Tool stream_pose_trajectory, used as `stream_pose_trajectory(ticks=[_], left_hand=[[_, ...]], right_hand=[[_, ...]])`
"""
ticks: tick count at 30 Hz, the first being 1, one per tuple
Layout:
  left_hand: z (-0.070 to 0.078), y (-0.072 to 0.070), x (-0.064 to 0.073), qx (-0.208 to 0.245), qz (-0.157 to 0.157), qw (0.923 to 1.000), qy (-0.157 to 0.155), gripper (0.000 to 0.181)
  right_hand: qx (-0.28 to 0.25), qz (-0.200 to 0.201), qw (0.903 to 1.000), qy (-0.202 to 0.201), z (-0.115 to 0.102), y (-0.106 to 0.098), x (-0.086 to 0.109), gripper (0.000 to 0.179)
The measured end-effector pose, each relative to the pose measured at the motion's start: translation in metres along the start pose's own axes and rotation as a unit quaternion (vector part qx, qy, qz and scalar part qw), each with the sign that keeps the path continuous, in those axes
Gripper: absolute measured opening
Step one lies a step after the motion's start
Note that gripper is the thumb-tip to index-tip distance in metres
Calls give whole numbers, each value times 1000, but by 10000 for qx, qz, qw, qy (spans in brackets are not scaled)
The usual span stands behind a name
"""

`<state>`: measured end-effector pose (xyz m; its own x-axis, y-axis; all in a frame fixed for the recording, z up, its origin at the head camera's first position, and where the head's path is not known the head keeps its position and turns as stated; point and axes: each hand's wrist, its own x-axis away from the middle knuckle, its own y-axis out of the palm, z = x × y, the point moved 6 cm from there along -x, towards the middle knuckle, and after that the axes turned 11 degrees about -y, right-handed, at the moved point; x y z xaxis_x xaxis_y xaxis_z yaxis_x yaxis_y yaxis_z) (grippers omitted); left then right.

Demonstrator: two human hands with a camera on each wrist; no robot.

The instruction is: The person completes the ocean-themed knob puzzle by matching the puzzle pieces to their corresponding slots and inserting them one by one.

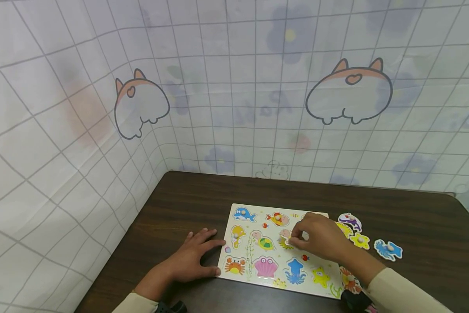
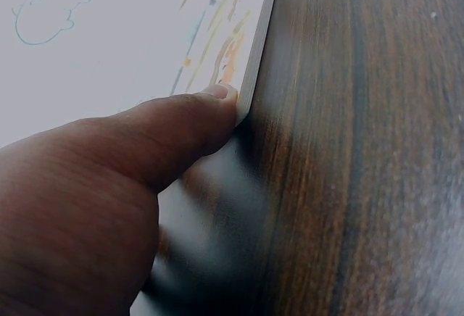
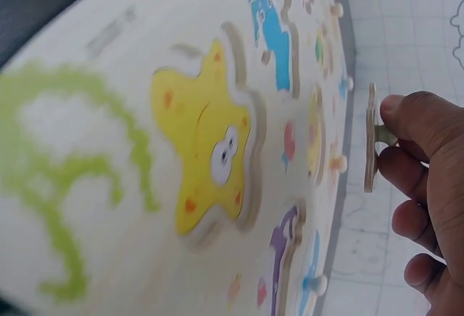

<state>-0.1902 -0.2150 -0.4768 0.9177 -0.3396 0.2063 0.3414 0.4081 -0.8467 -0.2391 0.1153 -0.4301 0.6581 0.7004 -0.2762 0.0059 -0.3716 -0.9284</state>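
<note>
A pale wooden puzzle board (image 1: 250, 282) with sea-animal pictures lies on the table. My right hand (image 1: 320, 237) is over its right half, and thumb and index finger pinch a small knobbed puzzle piece (image 3: 370, 142) by its peg. Edge-on in the right wrist view, the piece stands off the board; from the head, its pinkish part shows over the yellow spiky picture (image 1: 286, 244). My left hand (image 1: 193, 256) rests spread at the board's left side, its thumb (image 2: 181, 131) touching the near corner. Knobs show on the whale (image 1: 244, 213), fish (image 1: 277, 218) and seahorse (image 1: 237, 236) pieces.
Loose pieces lie right of the board: a purple one (image 1: 350, 221), a yellow star (image 1: 360, 241), a blue one (image 1: 388, 250) and a crab (image 1: 350, 280) partly behind the right forearm. A patterned curtain (image 1: 234, 108) hangs behind the dark wooden table (image 1: 152, 213).
</note>
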Motion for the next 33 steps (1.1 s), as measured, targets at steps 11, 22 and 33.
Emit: stream_pose_trajectory(ticks=[11, 22, 33], left_hand=[[-2, 1, 1, -48, 23, 10000, 17, 71], [-1, 0, 0, -21, 40, 10000, 47, 72], [-4, 2, 0, -116, 6, 9999, -77, 72]], right_hand=[[-35, -141, 9999, 26, -12, 11, -19, 16], [-83, -131, 9999, -4, -15, 21, -28, 18], [-115, -147, 9998, -104, -19, 32, -37, 18]])
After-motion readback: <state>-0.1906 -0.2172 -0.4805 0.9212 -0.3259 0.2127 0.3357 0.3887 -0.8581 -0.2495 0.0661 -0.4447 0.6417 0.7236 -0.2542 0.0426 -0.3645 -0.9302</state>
